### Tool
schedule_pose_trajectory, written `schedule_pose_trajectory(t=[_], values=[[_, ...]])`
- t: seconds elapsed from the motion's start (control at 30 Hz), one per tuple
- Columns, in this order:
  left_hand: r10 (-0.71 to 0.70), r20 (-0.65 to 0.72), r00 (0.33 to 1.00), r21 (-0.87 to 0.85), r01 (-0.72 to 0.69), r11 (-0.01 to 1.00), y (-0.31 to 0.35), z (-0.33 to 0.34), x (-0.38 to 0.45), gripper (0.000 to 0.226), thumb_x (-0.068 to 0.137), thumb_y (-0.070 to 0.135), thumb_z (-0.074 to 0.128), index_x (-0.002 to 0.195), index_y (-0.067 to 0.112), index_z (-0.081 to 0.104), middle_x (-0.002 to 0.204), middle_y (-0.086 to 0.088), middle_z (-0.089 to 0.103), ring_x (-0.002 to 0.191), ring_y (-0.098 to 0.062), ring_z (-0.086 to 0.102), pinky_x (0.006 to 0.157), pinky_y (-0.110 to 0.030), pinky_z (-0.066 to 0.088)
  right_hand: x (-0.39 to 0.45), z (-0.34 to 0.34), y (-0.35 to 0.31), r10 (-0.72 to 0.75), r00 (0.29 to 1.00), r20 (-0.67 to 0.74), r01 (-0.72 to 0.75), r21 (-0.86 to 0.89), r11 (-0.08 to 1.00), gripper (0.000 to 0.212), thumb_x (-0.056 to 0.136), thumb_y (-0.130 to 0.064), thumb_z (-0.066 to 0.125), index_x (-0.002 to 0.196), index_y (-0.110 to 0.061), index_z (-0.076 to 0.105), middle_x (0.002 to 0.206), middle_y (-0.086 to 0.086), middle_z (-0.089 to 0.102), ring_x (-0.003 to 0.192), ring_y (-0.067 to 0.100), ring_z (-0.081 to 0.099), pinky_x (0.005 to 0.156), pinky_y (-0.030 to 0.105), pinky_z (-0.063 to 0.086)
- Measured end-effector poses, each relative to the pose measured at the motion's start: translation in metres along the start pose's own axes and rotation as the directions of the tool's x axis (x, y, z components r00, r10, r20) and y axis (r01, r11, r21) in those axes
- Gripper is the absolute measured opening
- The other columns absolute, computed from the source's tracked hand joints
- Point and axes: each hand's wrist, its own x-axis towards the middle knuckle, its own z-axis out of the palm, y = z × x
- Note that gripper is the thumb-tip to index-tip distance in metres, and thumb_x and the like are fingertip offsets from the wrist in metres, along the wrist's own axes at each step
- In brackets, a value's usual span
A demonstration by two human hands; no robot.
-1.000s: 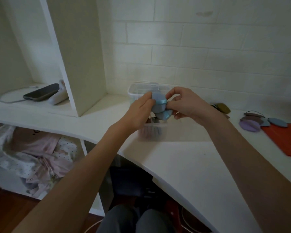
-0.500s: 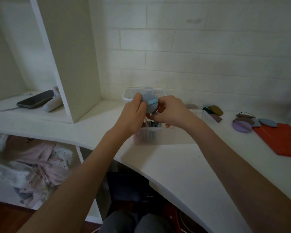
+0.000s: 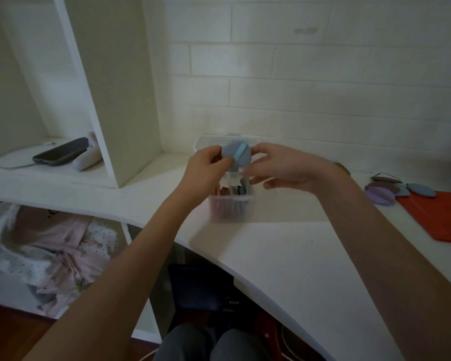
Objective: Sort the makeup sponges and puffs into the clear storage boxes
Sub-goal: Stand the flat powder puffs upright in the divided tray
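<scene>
Blue puff [image 3: 236, 155], mid-frame above clear box [image 3: 231, 204]: left hand [image 3: 206, 169] pinches its edge, right hand [image 3: 284, 169] loosely spread beside it. Advise: turn it edge-down, slide into blue-grey row, bench [image 3: 284, 256] side.

1. The puff [image 3: 235, 155] pinched by the left hand [image 3: 206, 170] is dusty blue with a brighter turquoise ribbon across it.
2. Below both hands, the clear box [image 3: 231, 204] shows pink, grey and teal pieces, blurred.
3. Right of the right hand [image 3: 287, 169] lie a lilac puff [image 3: 379, 195], a mauve-brown one and a slate-blue one [image 3: 422, 190].
4. Beneath those is an orange-red mat [image 3: 438, 217].
5. The counter [image 3: 284, 251] and brick wall are white.
6. Far left of the left hand, a dark phone [image 3: 61, 151]; lower, pale pink fabric [image 3: 52, 243], partly white with black dots.
</scene>
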Motion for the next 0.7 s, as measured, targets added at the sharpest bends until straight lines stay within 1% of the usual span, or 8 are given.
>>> schedule_pose_trajectory(t=[0.07, 0.13, 0.23, 0.33, 0.4, 0.47, 0.57, 0.7], values=[[0.016, 0.085, 0.996, 0.037, -0.019, 0.999, 0.002, -0.001, -0.003, 0.01, 0.088, 0.013, 0.058, 0.088, 0.009, 0.067, 0.075, -0.004, 0.063, 0.065, -0.014, 0.054, 0.054, -0.016, 0.042, 0.001, -0.003, 0.003, -0.041, 0.999, -0.002, 0.041, 0.117, 0.992, 0.021, 0.088, -0.027, 0.066, 0.108, -0.026, 0.06, 0.096, 0.001, 0.067, 0.078, 0.013, 0.06, 0.062, 0.023, 0.042], [0.024, 0.186, 0.982, 0.128, -0.048, 0.991, 0.006, -0.002, -0.007, 0.01, 0.085, 0.014, 0.062, 0.091, 0.014, 0.069, 0.078, -0.003, 0.067, 0.069, -0.015, 0.059, 0.06, -0.018, 0.046, 0.005, 0.0, 0.006, -0.101, 0.99, -0.094, 0.104, 0.033, 0.994, 0.011, 0.09, -0.025, 0.063, 0.1, -0.021, 0.063, 0.083, 0.002, 0.065, 0.07, 0.012, 0.058, 0.057, 0.021, 0.041], [0.006, 0.346, 0.938, 0.394, -0.151, 0.906, 0.014, -0.005, -0.004, 0.018, 0.08, 0.015, 0.067, 0.098, 0.014, 0.066, 0.077, 0.007, 0.061, 0.068, -0.005, 0.054, 0.054, -0.004, 0.039, 0.009, 0.003, 0.009, -0.139, 0.973, -0.185, 0.118, -0.117, 0.986, 0.005, 0.09, -0.021, 0.064, 0.093, -0.019, 0.064, 0.071, 0.002, 0.062, 0.062, 0.01, 0.055, 0.054, 0.02, 0.042], [-0.104, 0.457, 0.883, 0.551, -0.189, 0.813, 0.029, -0.01, 0.004, 0.024, 0.081, 0.025, 0.071, 0.102, 0.021, 0.062, 0.083, 0.009, 0.058, 0.068, -0.001, 0.051, 0.059, -0.01, 0.038, 0.009, 0.0, 0.008, -0.135, 0.969, -0.208, 0.101, -0.167, 0.981, 0.011, 0.089, -0.023, 0.064, 0.098, -0.016, 0.065, 0.073, 0.004, 0.062, 0.059, 0.008, 0.054, 0.052, 0.018, 0.043], [-0.2, 0.53, 0.824, 0.628, -0.222, 0.746, 0.039, -0.009, 0.012, 0.03, 0.082, 0.028, 0.069, 0.109, 0.016, 0.063, 0.095, 0.002, 0.063, 0.079, -0.011, 0.058, 0.072, -0.02, 0.045, 0.009, 0.0, 0.009, -0.131, 0.967, -0.216, 0.095, -0.17, 0.981, 0.011, 0.089, -0.024, 0.064, 0.097, -0.017, 0.064, 0.077, 0.006, 0.063, 0.058, 0.008, 0.055, 0.05, 0.016, 0.044], [-0.309, 0.575, 0.757, 0.701, -0.262, 0.664, 0.046, -0.006, 0.021, 0.032, 0.084, 0.03, 0.066, 0.113, 0.016, 0.063, 0.104, -0.002, 0.064, 0.094, -0.017, 0.059, 0.087, -0.027, 0.046, 0.009, 0.001, 0.009, -0.112, 0.972, -0.205, 0.082, -0.149, 0.985, 0.011, 0.089, -0.025, 0.065, 0.096, -0.017, 0.063, 0.079, 0.008, 0.063, 0.058, 0.009, 0.055, 0.049, 0.016, 0.045], [-0.417, 0.605, 0.678, 0.762, -0.341, 0.551, 0.046, -0.001, 0.029, 0.021, 0.084, 0.036, 0.064, 0.099, 0.022, 0.064, 0.095, 0.002, 0.062, 0.089, -0.015, 0.056, 0.09, -0.028, 0.043, 0.01, -0.002, 0.009, -0.067, 0.97, -0.234, 0.057, -0.049, 0.997, 0.018, 0.09, -0.02, 0.064, 0.105, -0.01, 0.063, 0.077, 0.008, 0.059, 0.056, 0.01, 0.052, 0.047, 0.017, 0.048], [-0.39, 0.62, 0.681, 0.76, -0.397, 0.515, 0.045, 0.001, 0.032, 0.023, 0.082, 0.034, 0.065, 0.095, 0.015, 0.069, 0.092, -0.001, 0.066, 0.089, -0.02, 0.061, 0.09, -0.035, 0.049, 0.004, -0.016, 0.007, 0.003, 0.941, -0.339, 0.029, 0.089, 0.996, 0.024, 0.092, -0.019, 0.061, 0.112, -0.007, 0.059, 0.076, 0.008, 0.054, 0.055, 0.011, 0.047, 0.044, 0.018, 0.049]])
